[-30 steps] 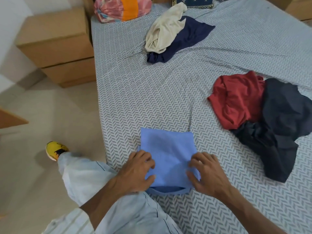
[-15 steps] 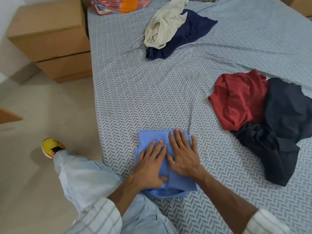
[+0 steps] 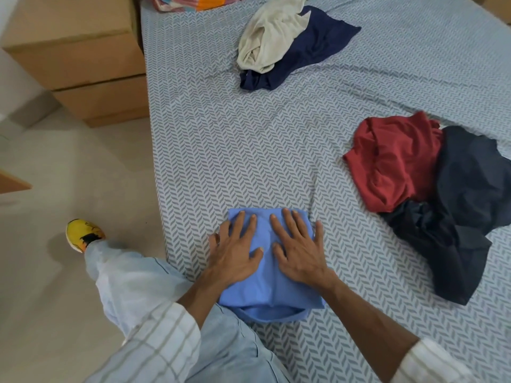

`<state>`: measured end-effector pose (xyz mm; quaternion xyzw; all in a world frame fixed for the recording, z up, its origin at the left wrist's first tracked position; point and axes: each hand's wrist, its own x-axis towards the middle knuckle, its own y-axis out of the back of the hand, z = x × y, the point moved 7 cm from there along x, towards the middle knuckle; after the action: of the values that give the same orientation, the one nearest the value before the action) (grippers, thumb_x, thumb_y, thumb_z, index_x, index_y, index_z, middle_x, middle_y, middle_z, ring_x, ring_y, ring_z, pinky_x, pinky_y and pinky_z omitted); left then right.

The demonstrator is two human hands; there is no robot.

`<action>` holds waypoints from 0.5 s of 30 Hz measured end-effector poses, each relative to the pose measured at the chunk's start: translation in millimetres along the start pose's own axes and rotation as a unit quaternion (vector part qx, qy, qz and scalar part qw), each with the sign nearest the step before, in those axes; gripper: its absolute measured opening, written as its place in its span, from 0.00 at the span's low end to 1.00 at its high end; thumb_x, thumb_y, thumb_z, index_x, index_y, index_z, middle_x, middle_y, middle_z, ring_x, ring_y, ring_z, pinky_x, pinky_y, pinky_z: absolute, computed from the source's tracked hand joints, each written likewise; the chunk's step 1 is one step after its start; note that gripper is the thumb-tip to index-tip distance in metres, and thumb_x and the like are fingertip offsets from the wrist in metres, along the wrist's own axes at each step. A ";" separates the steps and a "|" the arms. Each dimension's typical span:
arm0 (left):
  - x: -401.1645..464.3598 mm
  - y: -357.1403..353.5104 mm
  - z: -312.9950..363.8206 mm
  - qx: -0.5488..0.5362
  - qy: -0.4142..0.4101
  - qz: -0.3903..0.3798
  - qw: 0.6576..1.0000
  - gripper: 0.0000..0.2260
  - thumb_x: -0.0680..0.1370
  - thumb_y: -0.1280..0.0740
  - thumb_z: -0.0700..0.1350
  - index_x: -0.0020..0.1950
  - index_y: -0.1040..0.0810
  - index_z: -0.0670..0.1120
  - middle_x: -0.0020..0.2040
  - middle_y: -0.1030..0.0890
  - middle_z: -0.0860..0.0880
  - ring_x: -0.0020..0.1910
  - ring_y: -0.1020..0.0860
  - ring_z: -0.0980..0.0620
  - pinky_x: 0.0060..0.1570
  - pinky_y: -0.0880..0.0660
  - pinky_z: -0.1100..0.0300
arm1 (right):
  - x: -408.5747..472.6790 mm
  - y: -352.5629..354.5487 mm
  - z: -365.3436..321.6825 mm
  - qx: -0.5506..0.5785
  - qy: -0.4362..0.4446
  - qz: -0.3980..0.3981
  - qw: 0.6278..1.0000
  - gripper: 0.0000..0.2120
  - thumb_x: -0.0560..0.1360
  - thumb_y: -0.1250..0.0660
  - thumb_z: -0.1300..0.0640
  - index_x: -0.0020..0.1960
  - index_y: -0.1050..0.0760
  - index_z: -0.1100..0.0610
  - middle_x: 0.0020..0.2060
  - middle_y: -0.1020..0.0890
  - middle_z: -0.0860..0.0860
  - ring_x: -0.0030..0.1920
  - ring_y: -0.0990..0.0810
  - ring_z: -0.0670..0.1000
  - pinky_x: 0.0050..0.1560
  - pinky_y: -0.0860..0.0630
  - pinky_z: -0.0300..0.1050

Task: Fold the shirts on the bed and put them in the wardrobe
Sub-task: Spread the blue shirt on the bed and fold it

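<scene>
Both hands lie flat on the folded blue shirt (image 3: 266,288), at the near edge of the bed (image 3: 249,150). The left hand (image 3: 233,252) and the right hand (image 3: 300,250) press it with straight, spread fingers and grip nothing. A red shirt (image 3: 392,161) and a black one (image 3: 459,217) lie crumpled at the right, touching. A cream shirt (image 3: 269,34) lies on a navy one (image 3: 307,53) farther up.

Both hands flat on folded blue shirt (image 3: 269,283) at bed (image 3: 249,150) edge: left hand (image 3: 235,252), right hand (image 3: 300,251). Red shirt (image 3: 392,161) unfolded, well apart.
</scene>
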<state>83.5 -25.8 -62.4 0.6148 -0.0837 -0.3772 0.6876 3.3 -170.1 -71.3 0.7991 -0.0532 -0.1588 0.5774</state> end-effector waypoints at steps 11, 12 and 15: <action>-7.5 -0.2 -50.9 -0.363 0.278 -0.027 0.889 0.31 0.64 0.23 0.61 0.58 0.25 0.44 0.54 0.18 0.45 0.52 0.19 0.43 0.52 0.20 0.48 | -20.3 18.7 54.1 0.361 -0.342 -0.021 0.867 0.27 0.67 0.23 0.45 0.57 0.32 0.56 0.49 0.23 0.50 0.45 0.22 0.52 0.48 0.22 0.52; -6.2 -4.7 -52.0 -0.403 0.285 -0.046 0.869 0.32 0.60 0.21 0.60 0.56 0.23 0.44 0.52 0.17 0.46 0.49 0.18 0.45 0.50 0.19 0.48 | -18.8 16.1 53.8 0.393 -0.344 -0.029 0.852 0.26 0.65 0.22 0.47 0.54 0.31 0.56 0.49 0.21 0.51 0.46 0.21 0.52 0.49 0.20 0.55; -1.3 -10.5 -51.8 -0.470 0.283 -0.083 0.832 0.36 0.53 0.19 0.56 0.57 0.22 0.43 0.52 0.16 0.46 0.47 0.17 0.45 0.48 0.18 0.48 | -13.6 12.6 53.7 0.456 -0.345 -0.073 0.817 0.25 0.63 0.19 0.52 0.52 0.28 0.59 0.49 0.18 0.54 0.49 0.18 0.56 0.52 0.19 0.57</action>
<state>108.2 15.9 -83.5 0.3024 0.3533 -0.2360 0.8533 -25.3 -219.2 -72.0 0.8651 -0.2570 -0.4237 0.0778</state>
